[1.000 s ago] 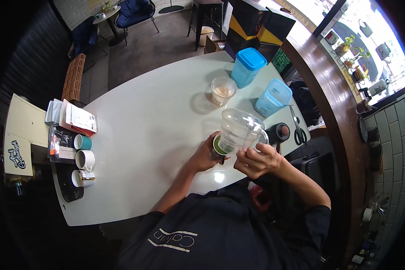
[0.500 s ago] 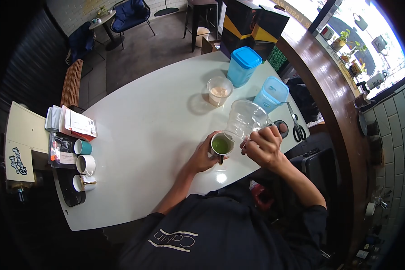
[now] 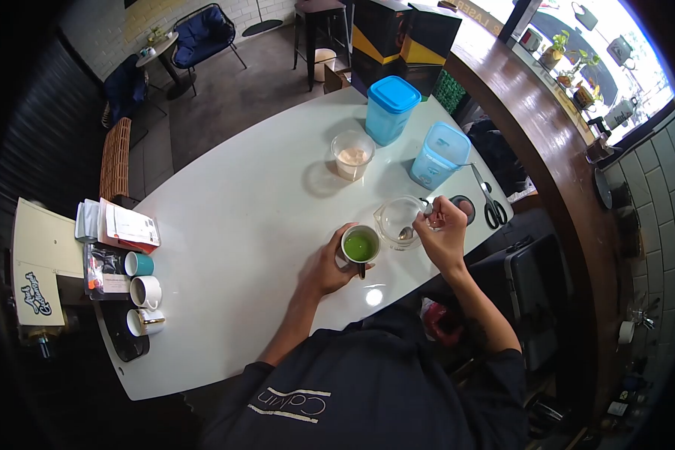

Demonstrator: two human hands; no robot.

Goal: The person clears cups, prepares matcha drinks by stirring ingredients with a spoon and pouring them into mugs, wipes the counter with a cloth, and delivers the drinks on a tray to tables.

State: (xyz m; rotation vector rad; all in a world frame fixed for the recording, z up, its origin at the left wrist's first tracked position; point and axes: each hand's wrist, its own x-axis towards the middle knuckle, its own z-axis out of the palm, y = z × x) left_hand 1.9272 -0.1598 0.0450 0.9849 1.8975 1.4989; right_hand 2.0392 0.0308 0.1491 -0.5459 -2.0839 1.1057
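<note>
My left hand (image 3: 333,264) is wrapped around a mug (image 3: 361,255) with a dark handle, and a bright green liquid (image 3: 358,244) shows inside it. The mug is upright, its handle pointing toward me. My right hand (image 3: 444,234) is closed at the handle side of a clear glass jug (image 3: 397,216), which stands upright just right of the mug. A spoon's shiny bowl (image 3: 406,233) shows through the jug; I cannot tell whether it lies inside or behind. A dark round object (image 3: 464,206) sits beyond my right hand.
A clear tub of pale powder (image 3: 352,157), a lidded blue container (image 3: 391,112) and an open blue container (image 3: 438,159) stand farther back on the white table (image 3: 232,225). Scissors (image 3: 493,206) lie at the right edge. Several cups (image 3: 145,292) and packets (image 3: 127,226) line the left end.
The glass jug has gone from tilted over the mug to upright and lower, beside it. My right hand came down with it. The green liquid in the mug looks higher and brighter.
</note>
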